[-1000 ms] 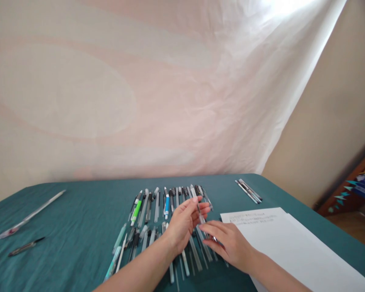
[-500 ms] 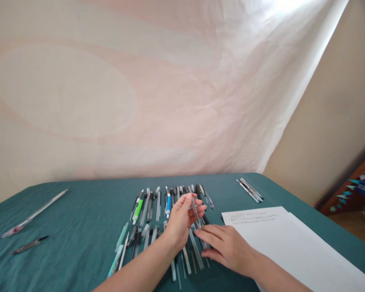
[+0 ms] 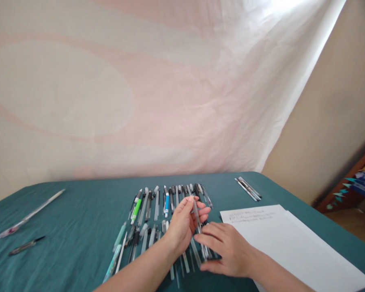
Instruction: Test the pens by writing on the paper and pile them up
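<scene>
Both hands hold one slim clear pen (image 3: 198, 221) just above a spread of several pens (image 3: 153, 211) on a teal tablecloth (image 3: 79, 227). My left hand (image 3: 182, 225) pinches the pen's upper end between thumb and fingers. My right hand (image 3: 226, 247) is closed round its lower end, fingers pointing left. The pen runs roughly upright in the picture, tilted slightly. Pens under the hands are partly hidden.
White sheets of paper (image 3: 280, 239) with a few lines of writing lie to the right. A few pens (image 3: 248, 189) lie at the far right edge. A long clear pen (image 3: 30, 214) and a dark pen (image 3: 26, 245) lie at the left. A pale cloth hangs behind.
My right hand has slid left along the pen and closed round its lower end. My left hand has kept its pinch on the upper end, shifting little.
</scene>
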Available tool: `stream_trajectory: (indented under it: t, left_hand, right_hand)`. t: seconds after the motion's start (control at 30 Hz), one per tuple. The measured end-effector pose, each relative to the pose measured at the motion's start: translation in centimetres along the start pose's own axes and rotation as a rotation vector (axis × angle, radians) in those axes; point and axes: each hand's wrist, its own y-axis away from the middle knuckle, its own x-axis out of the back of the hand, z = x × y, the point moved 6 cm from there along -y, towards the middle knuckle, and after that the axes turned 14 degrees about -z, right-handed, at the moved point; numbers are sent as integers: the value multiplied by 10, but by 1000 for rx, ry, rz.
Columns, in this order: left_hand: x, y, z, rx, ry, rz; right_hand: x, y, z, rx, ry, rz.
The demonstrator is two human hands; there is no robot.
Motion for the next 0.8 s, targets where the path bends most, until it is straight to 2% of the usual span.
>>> stream_trajectory:
  t: [0.17,0.23,0.3,0.37,0.4,0.5,0.57,0.63,0.67,0.8]
  left_hand:
    - [-5,0,-8,27,73,-2]
    - [-11,2,-11,34,40,-65]
    - [-20,5,-13,36,-90,-162]
    - [-31,13,-14,37,-389,-281]
    - [-37,18,-14,27,-609,-344]
    - [-57,34,-22,-36,-1341,-547]
    - [-66,44,-31,-64,-1662,-669]
    - [-70,50,-41,-69,-1828,-781]
    - [-72,52,-45,-76,-1874,-831]
    - [-77,56,-57,-117,-1960,-949]
  right_hand:
    - [7,4,6,-53,82,142]
    - [17,7,9,-71,59,226]
    - [32,11,14,-86,-16,294]
    - [50,19,29,-163,-124,380]
    - [58,26,41,-236,-177,438]
    - [72,62,92,-548,-294,671]
    - [65,101,132,-774,-419,847]
    - [44,142,169,-950,-689,991]
    - [30,159,184,-989,-876,1021]
    - [2,210,210,-1047,-1044,943]
